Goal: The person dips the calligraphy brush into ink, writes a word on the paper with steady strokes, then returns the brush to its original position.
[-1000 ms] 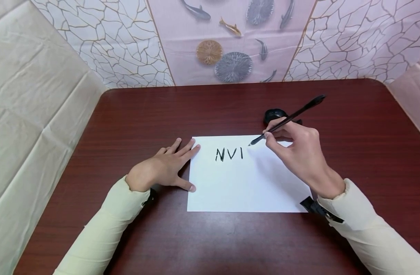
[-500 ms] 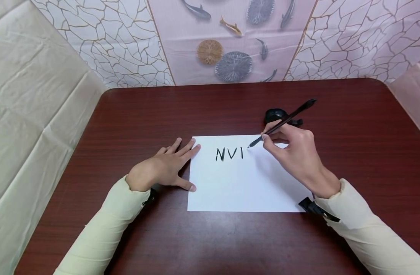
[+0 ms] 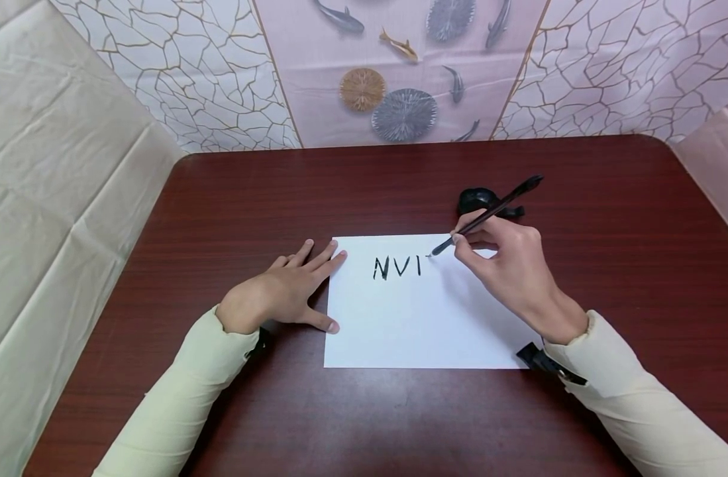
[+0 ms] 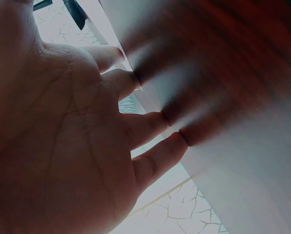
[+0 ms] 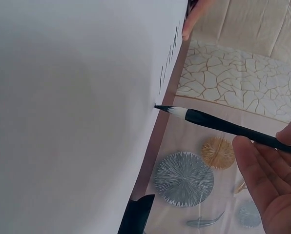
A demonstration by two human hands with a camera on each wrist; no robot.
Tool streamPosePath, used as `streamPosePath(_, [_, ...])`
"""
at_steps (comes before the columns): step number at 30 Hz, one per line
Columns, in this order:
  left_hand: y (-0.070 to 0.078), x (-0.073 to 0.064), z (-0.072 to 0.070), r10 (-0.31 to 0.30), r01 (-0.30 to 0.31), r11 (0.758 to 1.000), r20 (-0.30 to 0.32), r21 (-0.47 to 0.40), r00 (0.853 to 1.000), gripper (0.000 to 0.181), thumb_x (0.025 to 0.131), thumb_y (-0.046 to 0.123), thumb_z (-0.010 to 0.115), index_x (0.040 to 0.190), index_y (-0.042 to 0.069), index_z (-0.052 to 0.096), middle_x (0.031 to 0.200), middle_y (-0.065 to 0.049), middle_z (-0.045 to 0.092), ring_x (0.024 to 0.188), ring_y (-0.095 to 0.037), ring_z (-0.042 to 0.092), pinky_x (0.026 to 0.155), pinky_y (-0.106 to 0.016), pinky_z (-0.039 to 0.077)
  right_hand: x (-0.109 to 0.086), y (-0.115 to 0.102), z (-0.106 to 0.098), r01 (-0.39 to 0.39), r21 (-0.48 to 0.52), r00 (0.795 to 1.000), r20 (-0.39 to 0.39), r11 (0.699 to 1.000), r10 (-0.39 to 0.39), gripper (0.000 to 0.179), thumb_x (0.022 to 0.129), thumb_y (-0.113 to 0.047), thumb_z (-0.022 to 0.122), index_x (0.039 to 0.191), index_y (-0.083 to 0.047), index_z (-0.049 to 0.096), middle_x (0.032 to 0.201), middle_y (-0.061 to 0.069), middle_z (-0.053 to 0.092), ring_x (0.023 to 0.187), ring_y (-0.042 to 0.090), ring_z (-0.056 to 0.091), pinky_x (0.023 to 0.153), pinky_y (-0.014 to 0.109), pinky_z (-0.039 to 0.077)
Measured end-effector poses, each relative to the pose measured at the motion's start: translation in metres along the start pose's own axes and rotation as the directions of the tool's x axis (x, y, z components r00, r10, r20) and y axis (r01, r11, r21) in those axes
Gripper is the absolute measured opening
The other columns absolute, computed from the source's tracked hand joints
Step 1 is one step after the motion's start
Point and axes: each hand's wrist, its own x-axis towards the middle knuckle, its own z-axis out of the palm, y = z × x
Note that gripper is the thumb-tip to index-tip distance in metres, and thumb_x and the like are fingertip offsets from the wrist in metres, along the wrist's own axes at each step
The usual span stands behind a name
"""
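The hands are apart, the left hand spread, the right hand pinching. Beneath both lies the bench; between them, white paper, its edge under the left; in the right's pinch, a brush; just beyond the right, a black object; between them, inked letters, "NVI".

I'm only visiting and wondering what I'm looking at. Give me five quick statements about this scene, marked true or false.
1. The right hand holds a brush. True.
2. The left hand holds the brush too. False: it is spread at the left edge of the paper.
3. Black letters show on the paper. True.
4. The bristles are dark throughout. False: they are pale with a dark tip.
5. A black object lies beyond the paper's far edge. True.
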Motion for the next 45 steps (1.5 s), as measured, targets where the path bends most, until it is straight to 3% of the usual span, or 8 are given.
streamPosePath(21, [-0.001, -0.001, 0.001, 0.001, -0.001, 1.0, -0.007, -0.003, 1.0, 0.126, 0.083, 0.072, 0.076, 0.172, 0.027, -0.001, 0.177, 0.003, -0.013, 0.162, -0.038, -0.011, 0.125, -0.065, 0.015, -0.002, -0.011, -0.003, -0.001, -0.007, 0.998, 0.063, 1.0, 0.001, 0.017, 0.087, 0.011, 0.068, 0.099, -0.001, 0.071, 0.087, 0.006, 0.077, 0.079, 0.016, 0.076, 0.076, 0.007, 0.052])
streamPosePath(32, [0.0, -0.001, 0.0, 0.001, -0.001, 1.0, -0.003, 0.003, 1.0, 0.125, 0.084, 0.072, 0.076, 0.172, 0.026, -0.001, 0.177, 0.002, -0.013, 0.162, -0.038, -0.011, 0.124, -0.065, 0.015, 0.002, -0.011, -0.01, 0.032, -0.011, 0.999, -0.003, 0.999, -0.032, 0.018, 0.087, 0.012, 0.071, 0.1, 0.0, 0.071, 0.094, 0.006, 0.077, 0.084, 0.02, 0.078, 0.079, 0.007, 0.052])
streamPosePath(45, [-0.001, -0.001, 0.0, 0.002, -0.002, 1.0, -0.004, -0.006, 1.0, 0.125, 0.084, 0.072, 0.076, 0.171, 0.027, -0.002, 0.177, 0.003, -0.014, 0.162, -0.038, -0.012, 0.125, -0.066, 0.014, 0.0, -0.005, -0.002, 0.015, 0.003, 1.0, -0.01, 1.0, -0.015, 0.021, 0.088, 0.013, 0.072, 0.106, 0.002, 0.072, 0.099, 0.01, 0.077, 0.086, 0.024, 0.079, 0.082, 0.006, 0.051])
